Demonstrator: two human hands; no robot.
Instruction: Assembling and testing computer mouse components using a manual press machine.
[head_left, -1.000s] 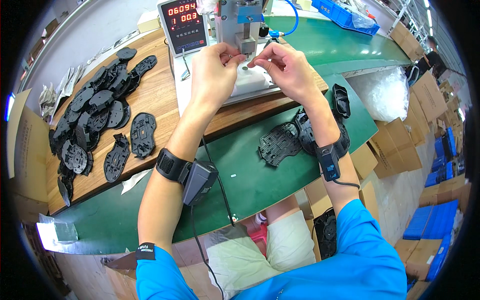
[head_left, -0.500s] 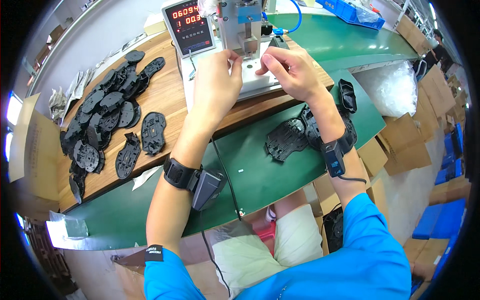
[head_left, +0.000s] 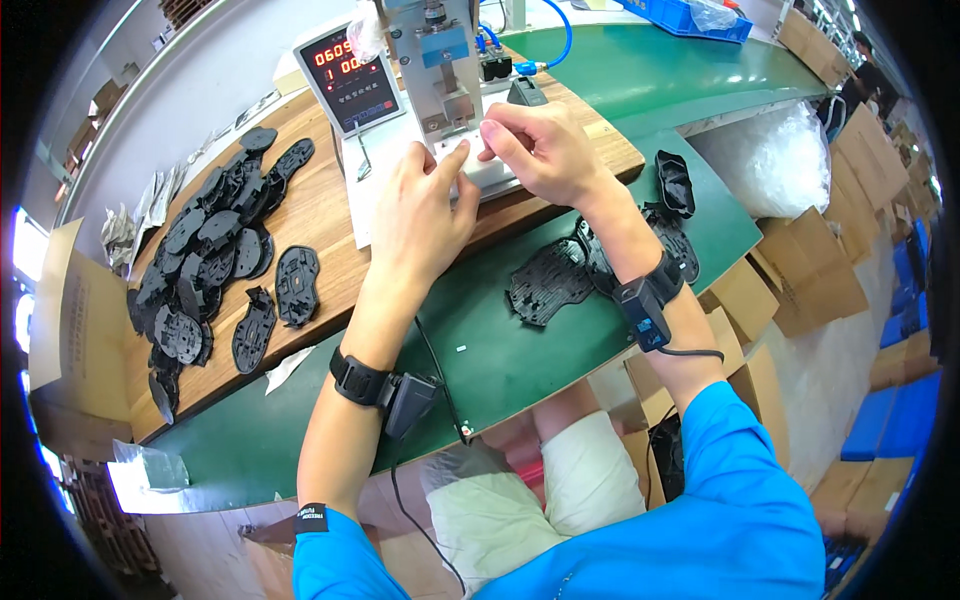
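Observation:
Both hands are at the base plate (head_left: 360, 205) of a bench press (head_left: 440, 75), just below its metal head. My left hand (head_left: 422, 205) is open over the front of the plate, with a gap between thumb and forefinger and nothing visible in them. My right hand (head_left: 548, 150) is closed, its thumb and forefinger pinched close to the head; what they hold, if anything, is hidden. Left of the press, many black plastic shells (head_left: 215, 228), shaped like computer mouse bases, lie piled on the wooden board (head_left: 335, 285). Two single shells (head_left: 297, 286) lie nearer to my left arm.
A control box (head_left: 345, 80) with red digits stands beside the press. More black shells (head_left: 548, 282) lie on the green table (head_left: 480, 370) under my right forearm. Cardboard boxes (head_left: 815, 265) and a clear plastic bag (head_left: 765, 165) are at the right. A cable hangs by my left wrist.
My left hand's fingers have spread and come nearer to the right hand's. The right hand stays pinched. The press and board have shifted left in the picture as the view turned.

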